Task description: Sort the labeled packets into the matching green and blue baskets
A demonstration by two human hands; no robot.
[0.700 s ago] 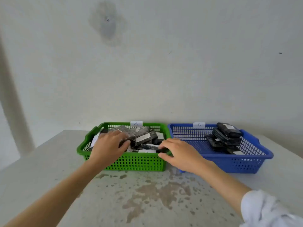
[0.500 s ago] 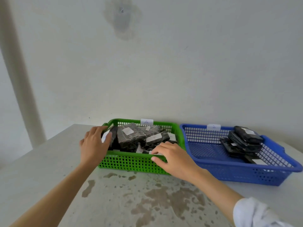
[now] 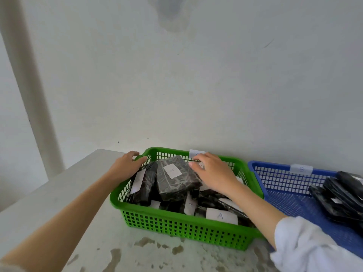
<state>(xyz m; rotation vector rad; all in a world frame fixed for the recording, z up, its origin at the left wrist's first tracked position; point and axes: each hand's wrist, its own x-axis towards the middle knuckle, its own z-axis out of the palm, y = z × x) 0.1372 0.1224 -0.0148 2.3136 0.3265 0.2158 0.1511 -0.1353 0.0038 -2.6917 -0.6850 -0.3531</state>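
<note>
Dark plastic-wrapped packets with white labels (image 3: 172,179) lie heaped in the green plastic mesh basket (image 3: 182,228) at the pale worktop's (image 3: 59,203) far edge. The right hand (image 3: 214,173) has left the near rim and now lies on the top packet; grip cannot be told. The left hand (image 3: 125,165) has shifted to clasp the basket's far-left corner. Judgement: sorting continues. The blue plastic mesh basket (image 3: 275,178) abuts on the right, with open floor on its left side.
</note>
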